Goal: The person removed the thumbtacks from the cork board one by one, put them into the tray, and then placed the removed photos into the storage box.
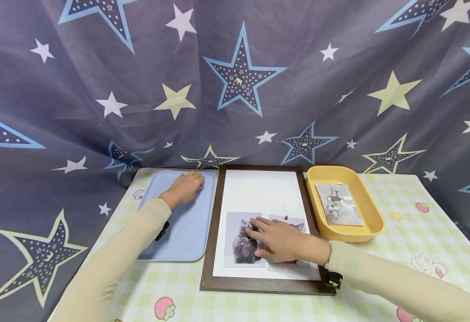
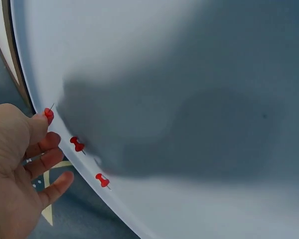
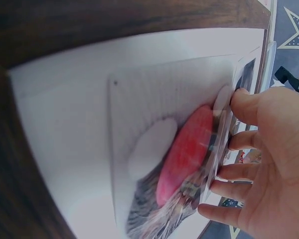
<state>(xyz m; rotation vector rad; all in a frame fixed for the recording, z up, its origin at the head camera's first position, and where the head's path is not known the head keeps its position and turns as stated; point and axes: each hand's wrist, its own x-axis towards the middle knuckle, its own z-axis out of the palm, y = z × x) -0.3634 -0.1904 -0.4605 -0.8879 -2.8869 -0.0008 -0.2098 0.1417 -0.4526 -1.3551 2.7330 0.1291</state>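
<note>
Over the far right part of the blue tray [image 1: 166, 245], my left hand [image 1: 184, 188] pinches a red push pin [image 2: 49, 116] between thumb and forefinger, its needle pointing up. Two more red push pins, one nearer [image 2: 77, 144] and one farther along [image 2: 102, 180], lie by the tray's rim. My right hand [image 1: 281, 239] rests with spread, fairly straight fingers on a cat photo [image 1: 287, 268] and reaches onto the grey cat photo [image 1: 243, 241] beside it. Both lie on the white board [image 1: 261, 190] with a brown frame. A red pin [image 1: 286, 218] stands at the right photo's top edge.
Right of the board stands a yellow bin [image 1: 369, 214] with a photo [image 1: 339, 204] lying in it. A green checked cloth [image 1: 170, 286] covers the table. Behind hangs a dark star-patterned curtain [image 1: 235, 134].
</note>
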